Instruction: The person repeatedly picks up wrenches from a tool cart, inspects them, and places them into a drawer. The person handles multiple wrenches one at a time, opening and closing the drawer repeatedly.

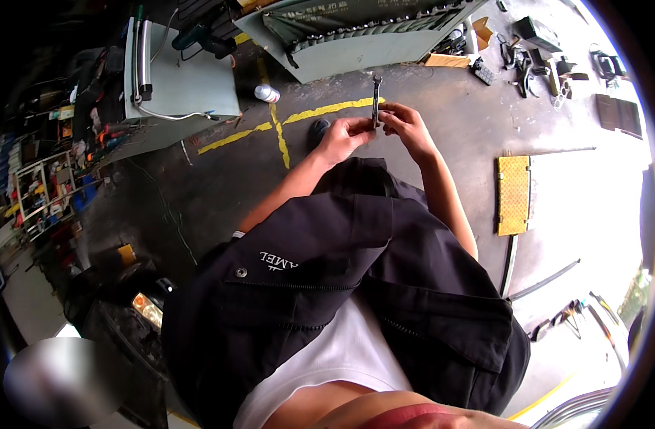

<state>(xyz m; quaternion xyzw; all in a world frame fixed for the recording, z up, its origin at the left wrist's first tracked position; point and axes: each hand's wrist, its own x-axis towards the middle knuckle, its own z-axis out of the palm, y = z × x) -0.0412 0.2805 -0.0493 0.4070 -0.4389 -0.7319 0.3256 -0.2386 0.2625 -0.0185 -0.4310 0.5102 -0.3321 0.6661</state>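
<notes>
As L hand [345, 136] holds wrench [376, 93], flr's [331, 98] open toward bench [320, 66] edge.

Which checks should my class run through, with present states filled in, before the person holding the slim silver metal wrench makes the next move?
1. Slim silver metal wrench held: ok, the bare left hand pinches its lower end.
2. Bare right hand gripping too: cannot tell; its fingers are close beside the wrench.
3. Wrench's upper end unobstructed: ok, it sticks out beyond both hands.
4. Wrench fitted on a fastener: not ok, none shows at its upper end.
5. White rounded bottle away from the hands: ok, it is by the painted yellow floor lines.
</notes>
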